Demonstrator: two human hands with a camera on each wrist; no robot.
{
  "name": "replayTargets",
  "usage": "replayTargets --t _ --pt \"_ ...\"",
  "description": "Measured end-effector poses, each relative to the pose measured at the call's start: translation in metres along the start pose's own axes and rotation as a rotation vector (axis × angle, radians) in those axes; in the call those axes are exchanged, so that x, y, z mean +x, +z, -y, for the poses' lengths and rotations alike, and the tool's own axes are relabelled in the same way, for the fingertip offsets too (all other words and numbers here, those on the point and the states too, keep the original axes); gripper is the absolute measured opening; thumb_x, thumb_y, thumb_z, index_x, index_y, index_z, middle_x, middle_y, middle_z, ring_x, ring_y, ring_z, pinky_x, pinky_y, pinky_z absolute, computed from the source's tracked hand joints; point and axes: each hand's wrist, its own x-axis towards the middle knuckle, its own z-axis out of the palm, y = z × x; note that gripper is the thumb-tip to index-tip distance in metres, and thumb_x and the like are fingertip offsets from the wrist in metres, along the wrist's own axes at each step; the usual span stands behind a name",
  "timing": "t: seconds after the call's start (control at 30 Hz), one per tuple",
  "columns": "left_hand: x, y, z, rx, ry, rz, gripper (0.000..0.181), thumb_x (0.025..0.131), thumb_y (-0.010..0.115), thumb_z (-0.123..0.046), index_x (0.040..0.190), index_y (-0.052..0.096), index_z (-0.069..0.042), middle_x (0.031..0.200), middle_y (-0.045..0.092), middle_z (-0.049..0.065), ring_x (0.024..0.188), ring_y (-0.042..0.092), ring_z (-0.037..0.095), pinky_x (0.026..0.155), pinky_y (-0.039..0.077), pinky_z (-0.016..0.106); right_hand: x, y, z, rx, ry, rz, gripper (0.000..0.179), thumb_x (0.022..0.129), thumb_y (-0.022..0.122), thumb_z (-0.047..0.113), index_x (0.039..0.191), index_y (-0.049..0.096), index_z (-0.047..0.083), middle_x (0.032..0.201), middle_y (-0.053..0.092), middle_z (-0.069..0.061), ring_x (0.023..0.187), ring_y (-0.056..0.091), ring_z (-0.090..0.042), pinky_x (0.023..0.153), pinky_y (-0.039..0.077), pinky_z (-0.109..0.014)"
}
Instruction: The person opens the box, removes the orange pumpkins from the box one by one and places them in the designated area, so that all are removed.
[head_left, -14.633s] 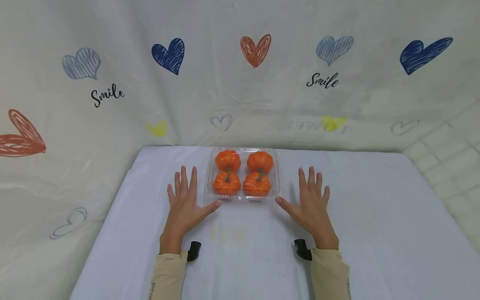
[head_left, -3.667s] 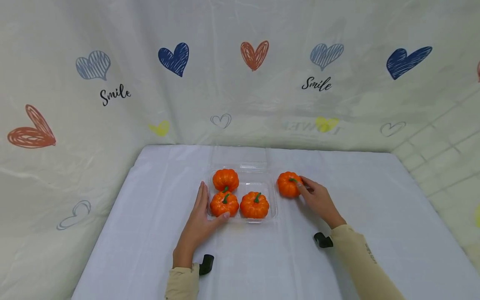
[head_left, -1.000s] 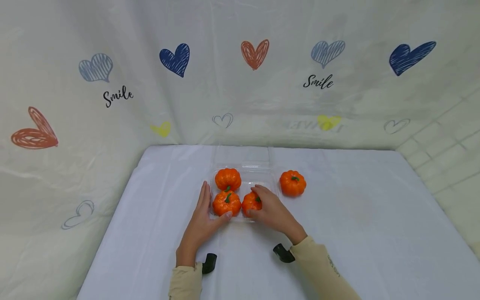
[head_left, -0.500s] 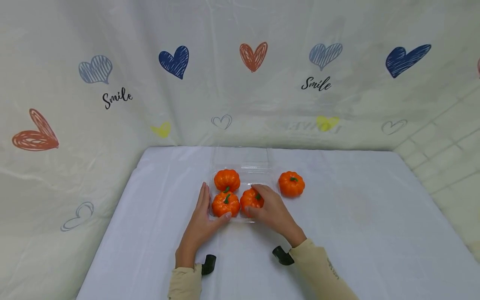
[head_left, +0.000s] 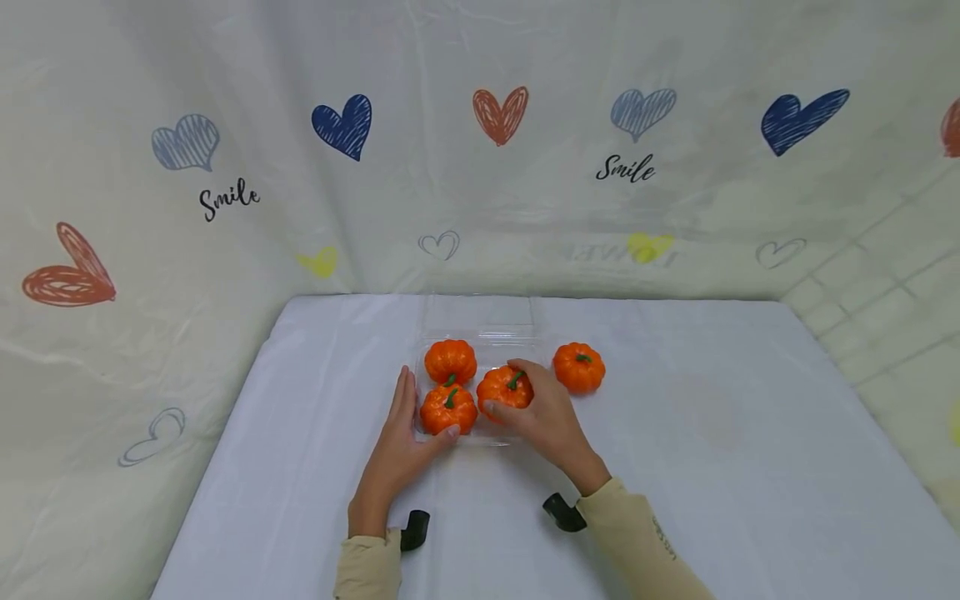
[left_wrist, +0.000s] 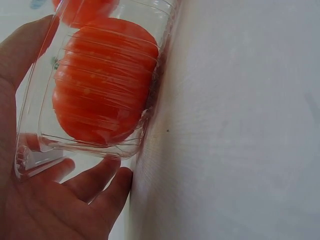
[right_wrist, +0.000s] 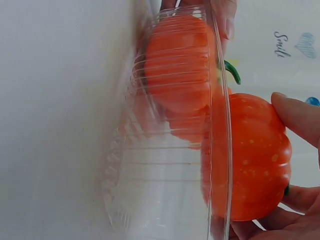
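Observation:
My right hand grips a small orange toy pumpkin with a green stem, thumb at its front and fingers behind. In the right wrist view this pumpkin is up at the rim of the clear plastic clamshell container, mostly above it. Two more pumpkins, a back one and a front one, sit in the container's left half. My left hand holds the container's front left corner, fingers along the side and thumb over the front rim. Another pumpkin lies on the table right of the container.
The container's transparent lid lies folded back toward the rear table edge. A white cloth covers the table, with a heart-printed curtain behind it. Black wrist mounts, left and right, stick out beside the sleeves.
The right hand set one pumpkin on the table, then took hold of the front right one, which has now risen and shifted slightly backward. The left hand stays at the container's corner.

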Motion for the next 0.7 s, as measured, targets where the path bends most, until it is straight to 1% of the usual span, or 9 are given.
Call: replayTargets --t 0.1,0.2,0.37,0.47,0.7 --pt "-0.001 0.000 0.000 0.002 -0.008 0.001 0.119 0.090 0.078 -0.063 0.174 0.009 -0.013 0.179 -0.001 -0.010 0.163 0.017 0.021 0.127 0.023 0.049 -0.001 -0.003 0.000 0.008 0.012 -0.019 0.067 0.087 0.091 0.026 0.141 0.060 0.001 0.133 0.066 -0.012 0.114 0.063 -0.029 0.095 0.060 -0.051" --pt "-0.002 0.000 0.000 0.000 0.000 0.003 0.119 0.091 0.078 -0.062 0.173 0.009 -0.012 0.179 -0.002 -0.009 0.163 0.016 0.022 0.127 0.022 0.050 -0.003 -0.007 0.000 0.008 0.024 -0.040 0.066 0.087 0.091 0.027 0.141 0.060 0.003 0.131 0.066 -0.011 0.112 0.063 -0.028 0.093 0.060 -0.051" --pt "-0.002 0.000 0.000 0.006 -0.005 0.003 0.119 0.091 0.078 -0.062 0.174 0.008 -0.013 0.179 -0.002 -0.010 0.163 0.014 0.021 0.127 0.022 0.050 -0.005 -0.014 -0.004 0.007 0.042 -0.063 0.067 0.087 0.091 0.026 0.141 0.060 0.004 0.131 0.065 -0.011 0.113 0.062 -0.029 0.094 0.059 -0.051" --pt "-0.002 0.000 -0.001 0.012 -0.005 0.005 0.118 0.091 0.078 -0.061 0.174 0.008 -0.013 0.179 -0.002 -0.008 0.163 0.014 0.022 0.127 0.022 0.050 -0.006 -0.019 -0.006 -0.005 0.055 -0.075 0.067 0.087 0.091 0.027 0.141 0.059 0.004 0.132 0.065 -0.012 0.114 0.062 -0.030 0.094 0.058 -0.051" --pt "-0.002 0.000 -0.002 0.016 -0.014 0.012 0.120 0.092 0.078 -0.061 0.174 0.004 -0.014 0.180 -0.003 -0.005 0.162 0.021 0.027 0.126 0.025 0.049 -0.010 -0.033 -0.011 -0.040 0.073 -0.108 0.067 0.089 0.089 0.030 0.142 0.059 0.004 0.137 0.062 -0.014 0.116 0.061 -0.034 0.094 0.058 -0.055"
